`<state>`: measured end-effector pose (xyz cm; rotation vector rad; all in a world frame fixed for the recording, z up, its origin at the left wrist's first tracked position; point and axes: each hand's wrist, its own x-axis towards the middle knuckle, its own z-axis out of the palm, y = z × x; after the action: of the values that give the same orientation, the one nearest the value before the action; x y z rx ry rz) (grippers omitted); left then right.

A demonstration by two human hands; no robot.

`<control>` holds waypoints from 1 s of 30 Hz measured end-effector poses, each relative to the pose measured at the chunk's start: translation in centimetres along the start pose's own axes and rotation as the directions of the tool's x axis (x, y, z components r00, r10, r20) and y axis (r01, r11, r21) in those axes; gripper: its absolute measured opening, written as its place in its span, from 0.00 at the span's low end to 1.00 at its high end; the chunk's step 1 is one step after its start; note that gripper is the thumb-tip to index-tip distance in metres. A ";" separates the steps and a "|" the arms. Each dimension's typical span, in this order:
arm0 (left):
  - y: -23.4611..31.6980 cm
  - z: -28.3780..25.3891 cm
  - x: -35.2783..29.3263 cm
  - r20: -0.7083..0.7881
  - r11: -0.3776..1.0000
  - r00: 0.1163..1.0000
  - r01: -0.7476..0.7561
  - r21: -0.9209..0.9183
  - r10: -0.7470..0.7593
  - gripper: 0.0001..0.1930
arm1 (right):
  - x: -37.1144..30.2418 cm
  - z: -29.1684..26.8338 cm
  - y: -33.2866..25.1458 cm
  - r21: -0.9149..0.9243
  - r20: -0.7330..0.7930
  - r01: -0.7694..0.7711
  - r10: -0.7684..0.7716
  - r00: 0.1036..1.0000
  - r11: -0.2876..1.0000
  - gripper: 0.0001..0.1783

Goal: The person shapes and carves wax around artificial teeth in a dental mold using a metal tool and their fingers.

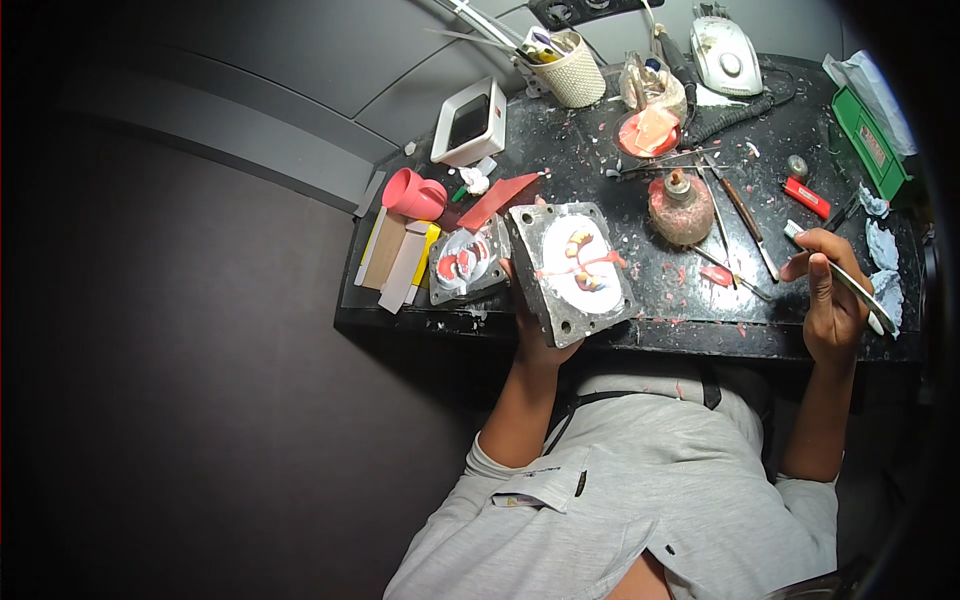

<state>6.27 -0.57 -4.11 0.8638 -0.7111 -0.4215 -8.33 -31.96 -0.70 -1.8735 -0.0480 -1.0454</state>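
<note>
My left hand is closed around the near left edge of a dark metal dental flask half, raised and tilted at the front of the bench. White plaster fills it, with yellowish teeth and red-pink wax strips set in the middle. My right hand is closed on a slim toothbrush, its pale bristled head pointing up and left, apart from the flask. Left of the held flask lies the other flask half, with white plaster and red, horseshoe-shaped areas.
A round glass spirit burner stands mid-bench, near metal carving tools. A red lighter lies on the right, before a green box. Pink mug, pink wax sheet and cardboard pieces are left. Wax scraps litter the black bench.
</note>
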 end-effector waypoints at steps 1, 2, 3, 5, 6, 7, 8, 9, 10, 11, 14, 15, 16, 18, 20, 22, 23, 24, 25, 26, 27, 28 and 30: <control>0.2 0.5 0.1 0.112 0.956 0.986 -0.148 0.254 0.123 0.45 | 0.0 0.0 0.0 0.000 -0.005 0.005 -0.005 1.000 1.000 0.18; 0.3 0.0 0.2 0.112 0.955 0.986 -0.149 0.255 0.124 0.45 | 0.0 0.1 0.0 0.001 -0.004 0.006 -0.006 1.000 1.000 0.18; 0.2 -0.8 0.3 0.146 0.999 0.989 -0.027 0.041 0.021 0.45 | 0.0 0.1 0.0 0.011 -0.004 -0.003 0.003 1.000 1.000 0.17; 0.2 -0.8 0.4 0.203 0.979 0.976 0.110 -0.173 -0.074 0.46 | 0.0 0.0 -0.1 0.016 -0.006 -0.014 0.014 1.000 1.000 0.17; 0.0 -0.5 0.1 0.038 0.986 0.997 0.077 -0.147 -0.072 0.46 | 0.1 0.0 -0.3 0.005 -0.009 0.008 -0.008 1.000 1.000 0.17; 0.0 0.3 0.1 -0.127 0.992 0.990 0.051 -0.117 -0.066 0.47 | 0.2 0.0 -0.4 -0.008 -0.013 0.029 -0.029 0.999 1.000 0.16; 1.1 3.0 1.1 -0.141 0.998 0.989 0.024 -0.063 -0.033 0.51 | 0.3 0.1 -0.6 -0.016 -0.014 0.024 -0.024 1.000 1.000 0.16; 1.1 2.9 1.0 -0.138 0.997 0.990 0.031 -0.071 -0.041 0.51 | 0.4 0.4 -1.0 0.069 -0.038 -0.003 0.006 0.999 0.998 0.15; 1.2 2.6 0.6 -0.140 1.000 0.990 0.013 -0.023 -0.016 0.54 | 0.6 1.0 -1.5 0.164 -0.054 -0.021 0.030 0.998 0.986 0.14; 1.0 2.3 0.4 -0.135 1.000 0.991 0.000 0.016 0.002 0.57 | 0.7 1.6 -2.1 0.193 -0.023 -0.021 0.026 0.999 0.981 0.12; 0.5 1.5 -0.5 -0.193 1.000 0.981 0.005 0.029 0.001 0.62 | 0.2 4.7 -4.1 0.250 0.149 0.027 -0.066 0.987 0.968 0.10; 0.5 1.0 -0.8 -0.242 0.997 0.970 0.048 0.061 -0.032 0.69 | -0.2 6.3 -4.4 0.271 0.214 0.035 -0.096 0.972 0.962 0.10; 1.2 2.7 0.0 -0.287 0.986 0.958 0.040 0.164 0.009 0.71 | -0.3 7.6 -4.9 0.252 0.210 0.086 -0.141 0.967 0.964 0.09; 0.4 1.5 -0.3 -0.254 0.973 0.966 0.015 0.229 0.045 0.71 | -0.9 9.6 -5.3 0.273 0.214 0.102 -0.164 0.963 0.956 0.09; 0.7 2.4 0.4 -0.234 0.930 0.962 -0.046 0.365 0.139 0.72 | -1.0 10.7 -5.4 0.332 0.222 0.091 -0.171 0.960 0.939 0.10; 0.7 2.1 0.2 -0.224 0.935 0.965 -0.054 0.351 0.139 0.72 | -0.7 11.1 -5.7 0.327 0.215 0.122 -0.200 0.956 0.937 0.09; 0.6 2.0 0.1 -0.210 0.936 0.967 -0.065 0.346 0.145 0.72 | -0.7 11.2 -5.8 0.329 0.203 0.160 -0.235 0.951 0.931 0.08; 0.6 2.1 0.0 -0.223 0.942 0.963 -0.071 0.327 0.150 0.72 | -0.9 11.4 -5.6 0.321 0.181 0.173 -0.239 0.954 0.931 0.07; 0.4 1.8 -0.1 -0.225 0.944 0.963 -0.068 0.323 0.146 0.72 | -1.1 11.5 -5.5 0.318 0.183 0.169 -0.235 0.955 0.933 0.07; 0.3 1.3 -0.3 -0.201 0.944 0.966 -0.090 0.318 0.160 0.70 | -1.2 11.6 -5.4 0.306 0.174 0.186 -0.247 0.953 0.934 0.08; 0.1 1.0 -0.4 -0.177 0.943 0.969 -0.111 0.314 0.173 0.69 | -1.3 11.7 -5.3 0.295 0.163 0.203 -0.259 0.952 0.934 0.08; 0.1 1.0 -0.3 -0.169 0.936 0.967 -0.127 0.329 0.190 0.69 | -1.2 11.7 -5.4 0.295 0.163 0.202 -0.257 0.952 0.934 0.08; 0.0 0.4 -0.9 -0.175 0.937 0.969 -0.109 0.332 0.175 0.69 | -1.1 11.8 -5.6 0.315 0.158 0.215 -0.274 0.949 0.925 0.08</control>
<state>5.38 -0.24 -4.27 1.1362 -0.6574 -0.0832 -3.93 -19.67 0.50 -1.7184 -0.5424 -0.9516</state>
